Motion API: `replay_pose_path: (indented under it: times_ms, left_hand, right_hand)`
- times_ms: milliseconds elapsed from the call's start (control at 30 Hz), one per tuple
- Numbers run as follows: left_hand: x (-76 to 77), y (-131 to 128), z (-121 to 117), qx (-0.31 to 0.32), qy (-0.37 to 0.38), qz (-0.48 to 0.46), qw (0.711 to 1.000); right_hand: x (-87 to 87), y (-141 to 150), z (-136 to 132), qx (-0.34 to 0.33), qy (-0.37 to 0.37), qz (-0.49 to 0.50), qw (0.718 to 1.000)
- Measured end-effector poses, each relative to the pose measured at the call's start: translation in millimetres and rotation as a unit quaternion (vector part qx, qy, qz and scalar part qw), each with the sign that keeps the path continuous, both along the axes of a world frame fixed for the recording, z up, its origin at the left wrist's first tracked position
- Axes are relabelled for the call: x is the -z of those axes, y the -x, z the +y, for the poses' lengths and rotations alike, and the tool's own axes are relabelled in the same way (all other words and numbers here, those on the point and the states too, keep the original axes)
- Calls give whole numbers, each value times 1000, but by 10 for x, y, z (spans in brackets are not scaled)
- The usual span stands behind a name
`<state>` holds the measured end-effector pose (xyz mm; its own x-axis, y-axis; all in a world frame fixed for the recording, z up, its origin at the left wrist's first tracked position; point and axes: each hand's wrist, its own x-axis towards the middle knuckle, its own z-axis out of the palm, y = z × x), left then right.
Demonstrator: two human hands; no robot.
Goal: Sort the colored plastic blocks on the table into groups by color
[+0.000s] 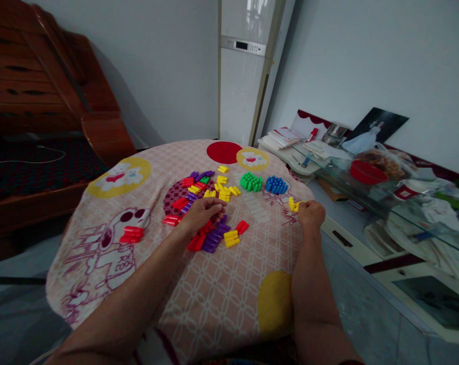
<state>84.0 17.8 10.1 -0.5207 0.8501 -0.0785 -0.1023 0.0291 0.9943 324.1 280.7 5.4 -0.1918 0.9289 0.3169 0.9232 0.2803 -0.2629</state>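
My right hand [312,214] is at the right side of the table, its fingers pinched at a few small yellow plastic pegs [293,204]. The left hand [205,214] hovers over the mixed pegs, fingers drawn together; whatever they hold is hidden. Just beyond its fingertips are loose yellow pegs [223,193]. Beneath and beside it lie purple pegs [214,237] and red pegs [196,243]. A tight cluster of green pegs [251,181] stands upright farther back, beside a similar blue cluster [277,184].
A patterned cloth covers the round table [221,289]. Red pegs [132,234] lie apart at left, yellow ones [231,238] nearer me. On the right is a cluttered glass-topped cabinet [339,177]; a wooden bench [58,76] stands at left, a white floor unit [239,86] behind.
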Motion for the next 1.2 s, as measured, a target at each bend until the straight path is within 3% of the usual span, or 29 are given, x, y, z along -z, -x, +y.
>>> replay_pose_path:
  times_ms: [200, 400, 567, 667, 867, 1200]
  left_hand:
    - [0, 20, -10, -7, -1, 2, 1000]
    - [-13, 33, -13, -16, 1, -2, 1000]
    - [-23, 28, -11, -14, 4, 8, 1000]
    - [-16, 39, -17, -11, 6, 13, 1000]
    - [28, 65, -15, -10, 3, 25, 1000]
    - [57, 99, -11, -6, -4, 21, 1000]
  right_hand:
    - [-4, 34, -48, 2, 5, -27, 1000]
    - [-23, 22, -64, 38, -38, 52, 997]
    - [42, 182, -118, -91, -97, 51, 990]
    - [112, 308, -177, -130, -75, -15, 989]
    - [159, 383, -190, -128, -29, -90, 987]
    - [114, 352, -126, -111, -9, -23, 994]
